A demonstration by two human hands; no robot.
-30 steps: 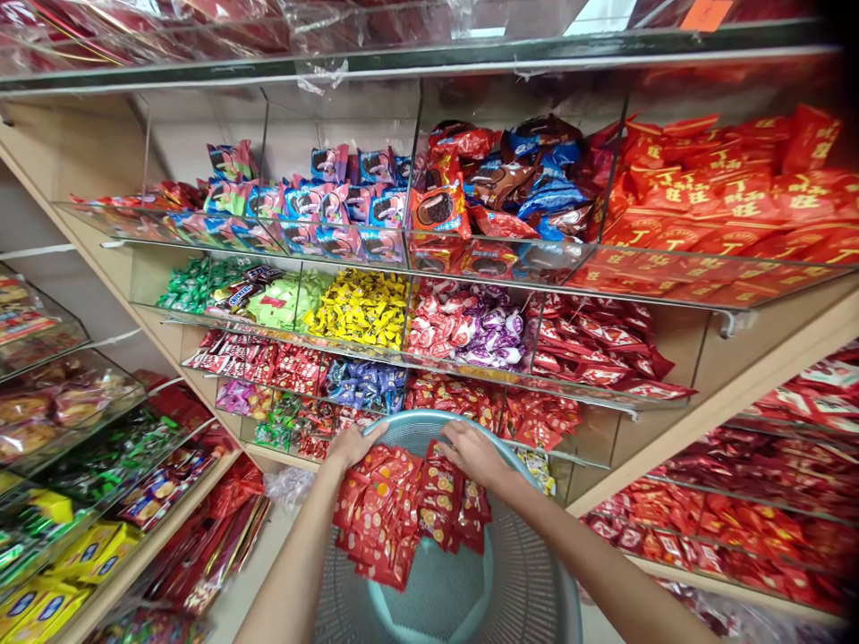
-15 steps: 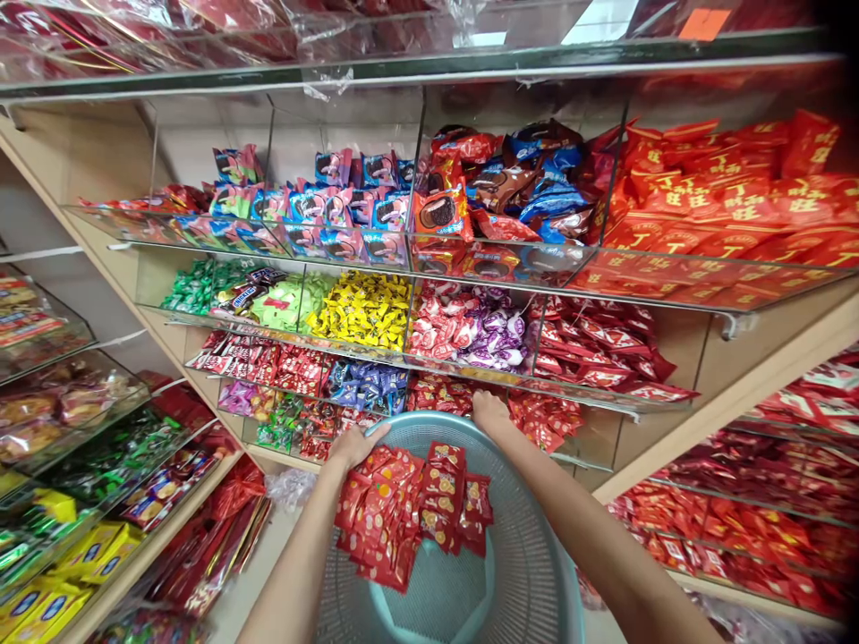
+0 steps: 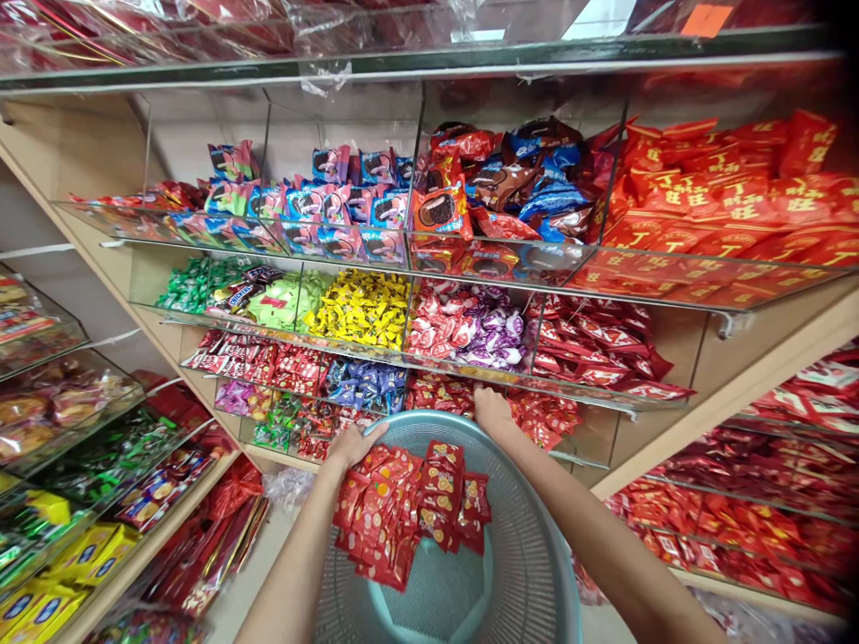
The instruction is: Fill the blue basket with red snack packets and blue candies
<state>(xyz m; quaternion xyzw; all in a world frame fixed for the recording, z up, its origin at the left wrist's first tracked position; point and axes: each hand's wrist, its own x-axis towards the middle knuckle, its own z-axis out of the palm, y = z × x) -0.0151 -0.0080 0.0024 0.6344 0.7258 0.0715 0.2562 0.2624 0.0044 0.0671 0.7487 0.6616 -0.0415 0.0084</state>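
Note:
A pale blue-green perforated plastic basket (image 3: 530, 537) is tilted toward the shelves. Red candy packets with orange fruit prints (image 3: 386, 514) lie bunched inside it, and its lower part is bare. My left hand (image 3: 352, 445) grips the basket's upper left rim, thumb over the edge. At the rim's upper right is my right hand (image 3: 492, 410), its fingers curled beside red packets on a low shelf; what those fingers hold is hidden. More red packets (image 3: 547, 419) lie on that shelf to the right.
Clear-fronted shelves hold yellow candies (image 3: 362, 309), purple and red wrapped sweets (image 3: 497, 335), blue cookie packs (image 3: 326, 206) and red bags (image 3: 725, 201). Side shelves stand left and right. A wooden side panel (image 3: 758, 385) slopes at the right. Plastic wrap (image 3: 288, 487) lies on the floor.
The view has shifted very slightly. Both hands, the basket and the packets in it look the same.

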